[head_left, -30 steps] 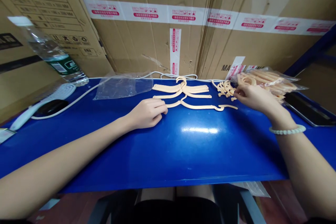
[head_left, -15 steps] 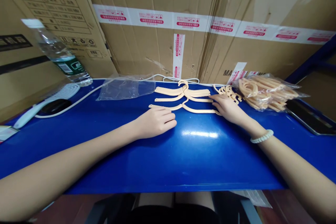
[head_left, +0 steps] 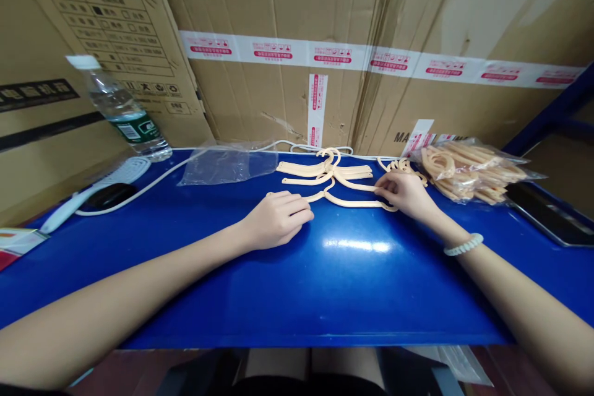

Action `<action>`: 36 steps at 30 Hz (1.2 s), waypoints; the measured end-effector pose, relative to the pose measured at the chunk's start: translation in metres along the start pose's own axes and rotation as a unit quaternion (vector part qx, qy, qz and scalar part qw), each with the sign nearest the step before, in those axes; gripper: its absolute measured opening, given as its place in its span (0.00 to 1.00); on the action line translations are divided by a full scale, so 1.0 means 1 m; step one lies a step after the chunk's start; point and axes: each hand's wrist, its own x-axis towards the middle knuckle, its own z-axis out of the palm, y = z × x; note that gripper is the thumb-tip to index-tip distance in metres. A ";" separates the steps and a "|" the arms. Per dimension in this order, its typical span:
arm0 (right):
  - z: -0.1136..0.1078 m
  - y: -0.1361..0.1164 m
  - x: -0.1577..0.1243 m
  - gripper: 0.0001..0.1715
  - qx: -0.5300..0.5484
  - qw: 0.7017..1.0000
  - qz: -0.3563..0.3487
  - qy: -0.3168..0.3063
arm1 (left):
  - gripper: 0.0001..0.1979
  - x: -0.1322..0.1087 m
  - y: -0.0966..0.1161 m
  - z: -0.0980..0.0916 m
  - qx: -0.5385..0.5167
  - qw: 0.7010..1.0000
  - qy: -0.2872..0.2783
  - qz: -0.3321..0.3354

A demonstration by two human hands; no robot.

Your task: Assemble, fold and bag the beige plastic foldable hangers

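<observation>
Several cream plastic hangers (head_left: 325, 171) lie stacked on the blue table (head_left: 297, 272) near its back edge. The nearest hanger (head_left: 346, 200) runs between my two hands. My left hand (head_left: 277, 219) rests on the table with fingers curled, its fingertips at that hanger's left arm. My right hand (head_left: 404, 193) pinches the hanger's right end with bent fingers. A small heap of loose cream hooks (head_left: 401, 165) lies just behind my right hand. A clear bag full of cream hanger parts (head_left: 468, 169) lies to the right of them.
Large cardboard boxes (head_left: 325, 43) wall off the back and left. A water bottle (head_left: 121, 110), a white handheld device (head_left: 99, 183) with a cable, and an empty clear bag (head_left: 227, 163) lie at the left. A dark phone (head_left: 547, 213) lies at the right edge.
My right hand left the hook heap by the bag, came in to the nearest hanger's right end, and closed on it. My left hand stayed near the hanger's left arm.
</observation>
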 end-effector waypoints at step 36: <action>-0.049 0.012 -0.007 0.09 -0.052 0.991 0.036 0.116 | 0.13 -0.008 -0.008 0.009 -0.152 0.951 0.071 -0.258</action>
